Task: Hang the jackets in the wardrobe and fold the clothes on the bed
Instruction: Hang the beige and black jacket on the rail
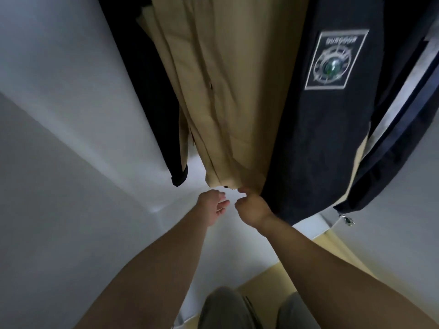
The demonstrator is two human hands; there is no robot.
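A beige jacket (225,96) hangs in the wardrobe between a black garment (152,96) on its left and a navy jacket (316,138) with a square patch on its right. Both of my hands are raised just under the beige jacket's hem. My left hand (213,206) has loosely bent fingers, holds nothing and sits a little below the hem. My right hand (253,207) has curled fingers; one fingertip touches the hem where it meets the navy jacket, and a gap shows between finger and thumb.
A white wardrobe side panel (78,96) stands on the left and the white wardrobe floor (228,248) lies below the hems. The navy jacket's zipper pull (347,219) dangles at the right. Wooden flooring (266,281) and my knees are at the bottom.
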